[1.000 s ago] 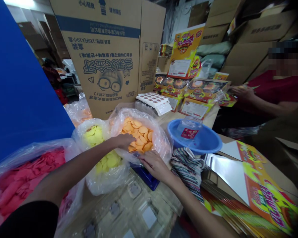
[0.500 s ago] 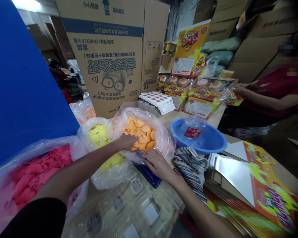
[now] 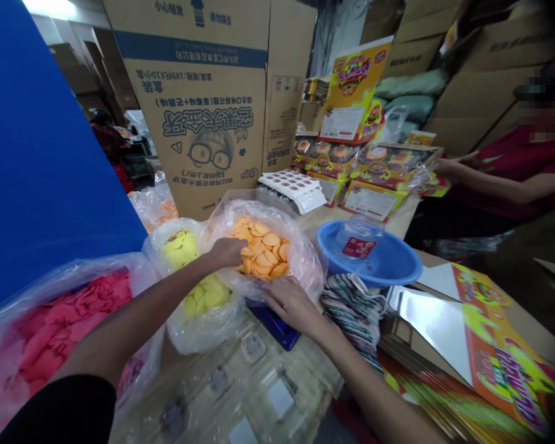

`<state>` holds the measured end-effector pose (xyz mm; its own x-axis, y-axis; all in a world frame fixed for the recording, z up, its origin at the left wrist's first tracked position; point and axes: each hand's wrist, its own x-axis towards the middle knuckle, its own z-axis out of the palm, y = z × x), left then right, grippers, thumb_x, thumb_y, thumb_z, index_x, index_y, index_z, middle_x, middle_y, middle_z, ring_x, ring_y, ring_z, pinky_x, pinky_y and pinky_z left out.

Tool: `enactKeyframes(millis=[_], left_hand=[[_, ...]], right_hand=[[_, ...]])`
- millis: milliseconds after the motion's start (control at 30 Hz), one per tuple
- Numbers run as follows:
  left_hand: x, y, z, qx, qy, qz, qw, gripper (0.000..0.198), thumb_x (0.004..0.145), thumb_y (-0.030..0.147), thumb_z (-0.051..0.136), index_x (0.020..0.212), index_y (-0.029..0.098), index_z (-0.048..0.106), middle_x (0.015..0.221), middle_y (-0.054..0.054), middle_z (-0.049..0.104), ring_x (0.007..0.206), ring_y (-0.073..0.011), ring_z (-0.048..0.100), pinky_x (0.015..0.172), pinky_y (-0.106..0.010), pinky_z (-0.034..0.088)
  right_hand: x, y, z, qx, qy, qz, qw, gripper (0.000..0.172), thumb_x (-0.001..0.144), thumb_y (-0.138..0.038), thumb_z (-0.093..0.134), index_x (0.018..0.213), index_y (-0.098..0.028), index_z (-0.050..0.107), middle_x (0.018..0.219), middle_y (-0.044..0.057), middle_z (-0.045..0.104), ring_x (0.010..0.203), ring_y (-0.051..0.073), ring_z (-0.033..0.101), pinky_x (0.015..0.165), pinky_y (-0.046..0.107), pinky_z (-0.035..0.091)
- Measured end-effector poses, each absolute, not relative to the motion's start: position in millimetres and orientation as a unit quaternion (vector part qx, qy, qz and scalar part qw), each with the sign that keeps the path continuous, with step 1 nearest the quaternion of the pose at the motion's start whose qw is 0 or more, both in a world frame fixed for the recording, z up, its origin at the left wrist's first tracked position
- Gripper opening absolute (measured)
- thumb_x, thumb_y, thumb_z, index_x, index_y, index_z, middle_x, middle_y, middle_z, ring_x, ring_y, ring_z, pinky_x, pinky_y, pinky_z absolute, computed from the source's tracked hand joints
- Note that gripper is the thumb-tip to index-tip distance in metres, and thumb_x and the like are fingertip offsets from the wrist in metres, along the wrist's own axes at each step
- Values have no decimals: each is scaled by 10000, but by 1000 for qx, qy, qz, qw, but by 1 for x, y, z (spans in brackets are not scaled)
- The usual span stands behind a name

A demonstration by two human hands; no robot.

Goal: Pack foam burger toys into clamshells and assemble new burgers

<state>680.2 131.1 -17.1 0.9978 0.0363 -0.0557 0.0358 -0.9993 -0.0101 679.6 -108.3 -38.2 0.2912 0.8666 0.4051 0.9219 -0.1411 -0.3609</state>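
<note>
We log our left hand [image 3: 230,251] at nine o'clock of the thin orange discs [image 3: 269,248], right hand [image 3: 290,302] at five, both grips indiscernible, presumably steadying the clear plastic bag [image 3: 304,262].

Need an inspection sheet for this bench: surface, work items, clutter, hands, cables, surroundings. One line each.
Surface: brown table; clear plastic packs cover the near part.
Work items: orange discs, yellow discs and red discs in open clear bags.
Clutter: striped cloth, blue basin holding a clear jar, flat printed cartons at right.
Hands: left hand at the orange discs, fingertips hidden; right hand at the near edge of that bag, grip unclear.
Cables: nothing seen.
Surroundings: large carton behind the bags, blue panel at left, stacked burger-printed boxes, co-worker at far right.
</note>
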Motion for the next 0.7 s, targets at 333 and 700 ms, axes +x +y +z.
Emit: enactKeyframes(millis=[333,700], left_hand=[[685,127,-30,-993,58,95,-28,738,557,481,648,1224,323,377,1310,-86,374,1169,-321,337,876,-466,323],[676,118,-41,-994,77,73,8,533,651,397,575,1152,264,446,1130,-100,502,998,-283,490,811,-401,375]], right_hand=[[679,-92,-36,-791,-584,-47,175,333,819,-428,492,1029,-177,547,934,92,586,895,218,506,772,347,310],[677,-102,-35,-773,-605,-45,184,296,858,-343,442,1106,-195,506,997,91,581,911,217,497,774,355,318]])
